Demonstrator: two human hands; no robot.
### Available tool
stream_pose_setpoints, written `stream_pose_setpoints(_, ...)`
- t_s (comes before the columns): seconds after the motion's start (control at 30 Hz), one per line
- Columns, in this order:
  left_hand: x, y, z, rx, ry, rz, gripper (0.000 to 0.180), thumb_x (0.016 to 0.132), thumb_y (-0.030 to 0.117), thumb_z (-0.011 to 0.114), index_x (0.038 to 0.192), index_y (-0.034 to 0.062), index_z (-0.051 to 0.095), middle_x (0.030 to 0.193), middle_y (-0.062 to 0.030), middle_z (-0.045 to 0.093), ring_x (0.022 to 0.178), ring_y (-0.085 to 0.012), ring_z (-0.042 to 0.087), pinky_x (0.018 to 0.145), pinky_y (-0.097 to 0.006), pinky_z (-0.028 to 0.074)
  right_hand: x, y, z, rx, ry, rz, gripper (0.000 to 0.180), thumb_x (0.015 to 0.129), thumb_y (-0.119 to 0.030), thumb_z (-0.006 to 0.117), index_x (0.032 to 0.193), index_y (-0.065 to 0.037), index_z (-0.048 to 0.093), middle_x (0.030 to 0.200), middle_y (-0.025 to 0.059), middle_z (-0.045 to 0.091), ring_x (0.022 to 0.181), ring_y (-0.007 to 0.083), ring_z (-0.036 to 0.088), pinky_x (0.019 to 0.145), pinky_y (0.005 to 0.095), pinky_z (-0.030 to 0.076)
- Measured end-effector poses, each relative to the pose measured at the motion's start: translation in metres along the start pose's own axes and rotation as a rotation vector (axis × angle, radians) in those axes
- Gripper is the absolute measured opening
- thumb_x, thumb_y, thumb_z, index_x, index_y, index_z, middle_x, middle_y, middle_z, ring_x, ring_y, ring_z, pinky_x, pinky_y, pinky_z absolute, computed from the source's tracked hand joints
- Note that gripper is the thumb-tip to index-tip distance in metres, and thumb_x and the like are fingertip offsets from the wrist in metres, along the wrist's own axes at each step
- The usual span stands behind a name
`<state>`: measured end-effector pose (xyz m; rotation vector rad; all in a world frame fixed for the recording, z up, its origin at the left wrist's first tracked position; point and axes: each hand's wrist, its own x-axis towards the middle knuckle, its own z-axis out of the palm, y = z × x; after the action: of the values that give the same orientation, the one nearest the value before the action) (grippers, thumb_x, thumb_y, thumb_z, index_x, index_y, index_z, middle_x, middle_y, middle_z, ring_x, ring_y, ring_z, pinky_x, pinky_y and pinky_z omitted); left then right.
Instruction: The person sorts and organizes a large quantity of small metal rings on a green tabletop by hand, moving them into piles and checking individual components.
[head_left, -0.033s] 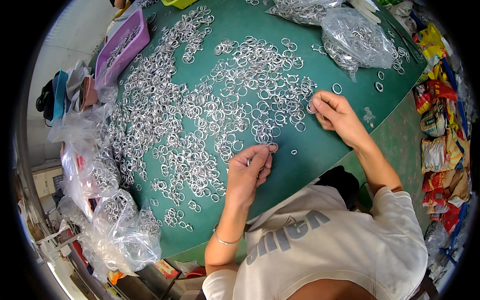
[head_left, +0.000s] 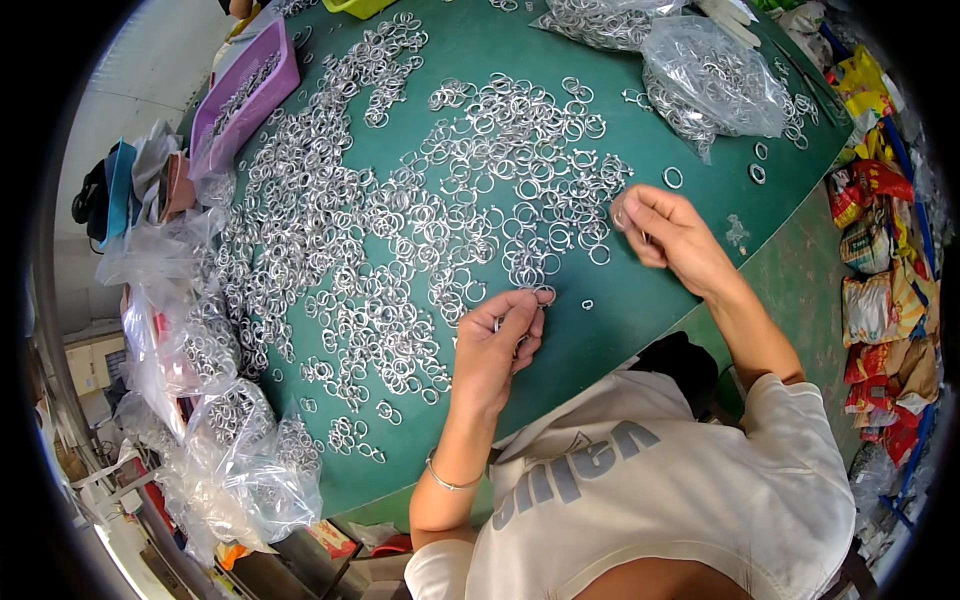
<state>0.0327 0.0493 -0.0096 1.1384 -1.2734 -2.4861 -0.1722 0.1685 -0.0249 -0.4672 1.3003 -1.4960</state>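
Note:
Silver-coloured metal rings point(head_left: 510, 115) lie in a broad, loose spread over a green table point(head_left: 640, 320). At the near edge of the spread, my left hand point(head_left: 495, 340) is closed, with a ring point(head_left: 546, 295) showing at its thumb and fingertips; more metal glints inside the curled fingers. My right hand point(head_left: 672, 232) is to the right of the rings, thumb and fingers pinched on a ring point(head_left: 618, 215) that is partly hidden and slightly blurred. One small loose ring point(head_left: 587, 304) lies on the table between the two hands.
Clear plastic bags of rings stand at the back right point(head_left: 710, 80) and along the left side point(head_left: 240, 450). A purple basket point(head_left: 270, 60) sits at the far left. Two loose rings point(head_left: 757, 174) lie near the right table edge. Colourful packages point(head_left: 870, 310) are stacked beyond it.
My right hand has turned and shifted very slightly, with the ring in its fingertips tilting. My left hand stays where it was.

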Motion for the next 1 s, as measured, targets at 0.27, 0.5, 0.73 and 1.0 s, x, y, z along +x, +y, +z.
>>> stream_pose_setpoints(0.27, -0.001, -0.003, 0.002, -0.017, -0.004, 0.028, 0.020, 0.091, 0.013, 0.051, 0.097, -0.0031, 0.060, 0.068, -0.0002, 0.050, 0.047, -0.0038, 0.036, 0.039, -0.016, 0.024, -0.008, 0.002, 0.004, 0.454, -0.131, 0.190, 0.025, 0.093, -0.028, 0.048, 0.087, -0.004, 0.052, 0.068, 0.0046, 0.050, 0.046, 0.0066, 0.039, 0.035, 0.0193, 0.025)
stream_pose_setpoints(0.5, 0.002, -0.012, 0.029, 0.154, -0.145, 0.100, 0.017, 0.089, 0.011, 0.055, 0.099, 0.0007, 0.063, 0.065, 0.0007, 0.052, 0.049, -0.0029, 0.039, 0.040, -0.017, 0.026, -0.027, 0.019, 0.033, -0.049, -0.219, 0.092, 0.021, 0.093, -0.021, 0.049, 0.089, 0.000, 0.053, 0.072, 0.0030, 0.051, 0.046, 0.0052, 0.040, 0.035, 0.0180, 0.024)
stream_pose_setpoints(0.73, 0.017, -0.010, 0.009, 1.012, 0.141, 0.703, 0.022, 0.083, 0.007, 0.061, 0.104, 0.0022, 0.063, 0.071, -0.0091, 0.063, 0.055, -0.0123, 0.054, 0.051, -0.024, 0.043, -0.023, -0.004, 0.006, 0.023, -0.082, 0.044, 0.014, 0.087, -0.015, 0.057, 0.086, -0.001, 0.054, 0.080, 0.0092, 0.058, 0.050, 0.0093, 0.052, 0.035, 0.0176, 0.033)
stream_pose_setpoints(1.0, 0.030, -0.004, 0.013, 1.407, 0.271, 0.707, 0.022, 0.078, 0.016, 0.065, 0.098, 0.0064, 0.063, 0.082, -0.0129, 0.065, 0.061, -0.0298, 0.062, 0.056, -0.036, 0.049, -0.010, 0.003, 0.009, -0.644, 0.077, -0.210, 0.032, 0.085, -0.014, 0.059, 0.059, -0.002, 0.044, 0.048, 0.0088, 0.045, 0.042, 0.0141, 0.044, 0.039, 0.0299, 0.031)
